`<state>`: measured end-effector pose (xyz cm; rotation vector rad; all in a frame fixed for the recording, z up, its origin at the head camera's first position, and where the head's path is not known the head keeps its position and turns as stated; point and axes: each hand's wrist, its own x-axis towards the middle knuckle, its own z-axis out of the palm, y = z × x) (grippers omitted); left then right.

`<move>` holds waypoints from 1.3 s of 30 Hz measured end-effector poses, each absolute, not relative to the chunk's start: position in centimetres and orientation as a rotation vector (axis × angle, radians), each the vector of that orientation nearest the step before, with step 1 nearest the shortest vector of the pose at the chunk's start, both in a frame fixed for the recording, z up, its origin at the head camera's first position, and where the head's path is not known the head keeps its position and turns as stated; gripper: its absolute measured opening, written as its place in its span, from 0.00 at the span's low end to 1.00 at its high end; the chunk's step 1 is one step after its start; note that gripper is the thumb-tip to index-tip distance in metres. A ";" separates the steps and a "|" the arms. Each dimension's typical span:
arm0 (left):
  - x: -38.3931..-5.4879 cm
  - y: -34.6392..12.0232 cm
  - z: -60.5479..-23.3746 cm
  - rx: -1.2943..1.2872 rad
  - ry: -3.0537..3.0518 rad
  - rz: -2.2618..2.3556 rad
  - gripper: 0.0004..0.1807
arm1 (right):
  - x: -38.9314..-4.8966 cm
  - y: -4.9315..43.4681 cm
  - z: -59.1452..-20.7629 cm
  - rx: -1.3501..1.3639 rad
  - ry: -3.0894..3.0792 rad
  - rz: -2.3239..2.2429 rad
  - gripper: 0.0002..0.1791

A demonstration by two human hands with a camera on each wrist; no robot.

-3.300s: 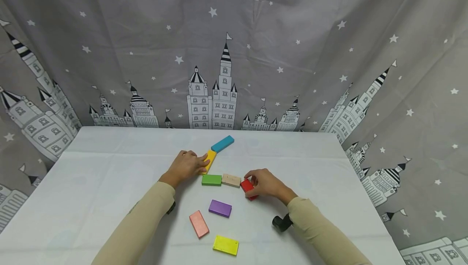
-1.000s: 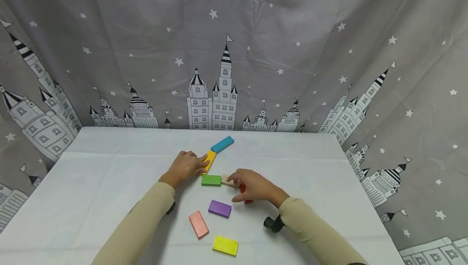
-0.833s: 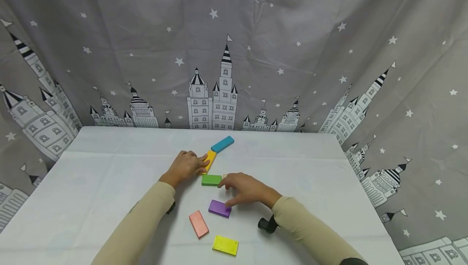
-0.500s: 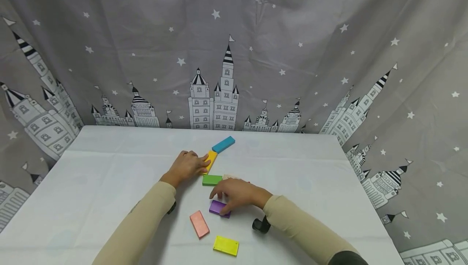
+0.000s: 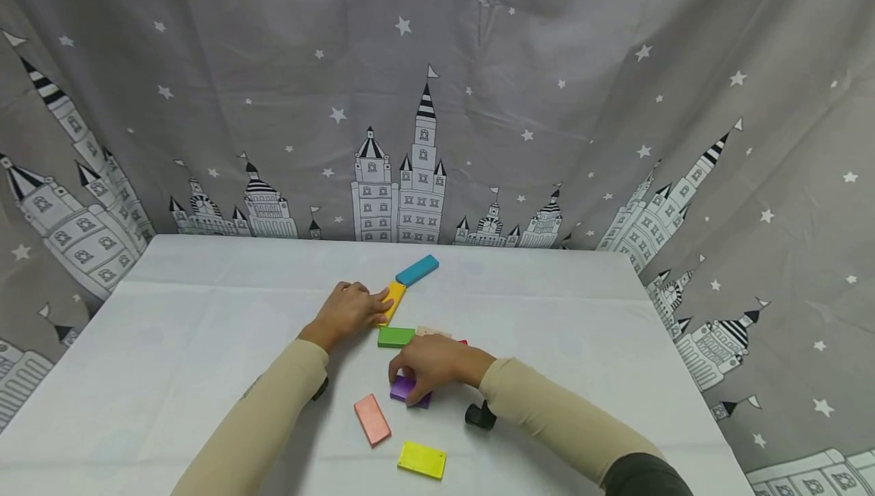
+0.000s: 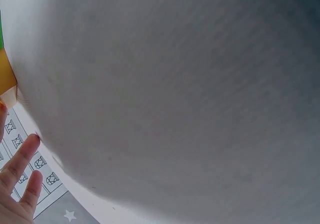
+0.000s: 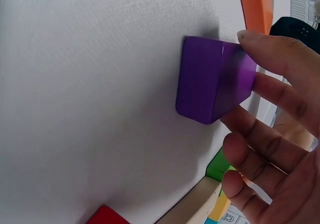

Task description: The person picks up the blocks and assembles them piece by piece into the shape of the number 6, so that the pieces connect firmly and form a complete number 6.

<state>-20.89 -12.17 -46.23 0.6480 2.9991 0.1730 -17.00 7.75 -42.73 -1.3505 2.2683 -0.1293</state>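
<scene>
The right hand (image 5: pixel 437 359) is over a purple block (image 5: pixel 402 387) lying on the white table. In the right wrist view its thumb and index finger grip this purple block (image 7: pixel 202 81), the thumb at one corner and the index finger at the other side. Farther back, the left hand (image 5: pixel 349 314) rests its fingers on an orange-yellow block (image 5: pixel 394 298); in the left wrist view two other fingers (image 6: pixel 22 156) stand straight and apart. A green block (image 5: pixel 396 337), a wooden block (image 5: pixel 431 330) and a red block (image 5: pixel 463 342) run behind the right hand, which partly hides the last two.
A blue block (image 5: pixel 418 270) meets the far end of the orange-yellow one. A pink block (image 5: pixel 372 420) and a bright yellow block (image 5: pixel 421 459) lie nearer on the table (image 5: pixel 205 329). Behind the table hangs a grey curtain (image 5: pixel 273 48) with printed castles.
The right hand has let go of the red block, moved left and nearer over the wooden block, and taken hold of the purple block. The left hand has stayed at the orange-yellow block.
</scene>
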 end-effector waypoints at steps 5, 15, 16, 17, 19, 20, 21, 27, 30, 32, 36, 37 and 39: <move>-20.9 -12.2 -46.2 0.631 3.004 0.198 0.22 | -16.8 7.6 -42.6 -1.340 2.276 -0.114 0.16; -21.0 -12.2 -46.2 0.587 2.971 0.243 0.22 | -16.5 8.1 -42.7 -1.330 2.268 -0.082 0.16; -21.0 -12.2 -46.2 0.590 2.972 0.242 0.22 | -16.5 8.2 -42.7 -1.342 2.268 -0.078 0.16; -21.0 -12.2 -46.2 0.596 2.974 0.237 0.22 | -16.5 8.3 -42.7 -1.352 2.267 -0.076 0.16; -21.0 -12.2 -46.1 0.611 2.979 0.223 0.22 | -16.5 8.5 -42.7 -1.379 2.269 -0.068 0.16; -21.0 -12.2 -46.1 0.618 2.984 0.217 0.22 | -16.5 8.7 -42.7 -1.395 2.269 -0.061 0.17; -21.0 -12.3 -46.1 0.623 2.987 0.211 0.22 | -16.5 8.8 -42.7 -1.406 2.269 -0.057 0.17; -21.0 -12.3 -46.2 0.634 2.994 0.186 0.23 | -16.5 9.7 -42.7 -1.489 2.255 -0.043 0.17; -21.1 -12.3 -46.2 0.634 2.994 0.184 0.23 | -16.5 10.1 -42.8 -1.547 2.238 -0.022 0.18; -21.0 -12.2 -46.2 0.621 2.988 0.202 0.23 | -16.6 10.4 -42.9 -1.569 2.226 -0.011 0.18; -21.0 -12.1 -46.1 0.600 2.975 0.238 0.22 | -16.6 11.0 -42.9 -1.596 2.203 0.002 0.18; -21.0 -12.1 -46.1 0.593 2.971 0.247 0.22 | -16.6 11.2 -42.9 -1.601 2.199 0.003 0.18; -21.0 -12.0 -46.1 0.594 2.971 0.240 0.22 | -16.6 11.4 -42.9 -1.614 2.190 0.003 0.18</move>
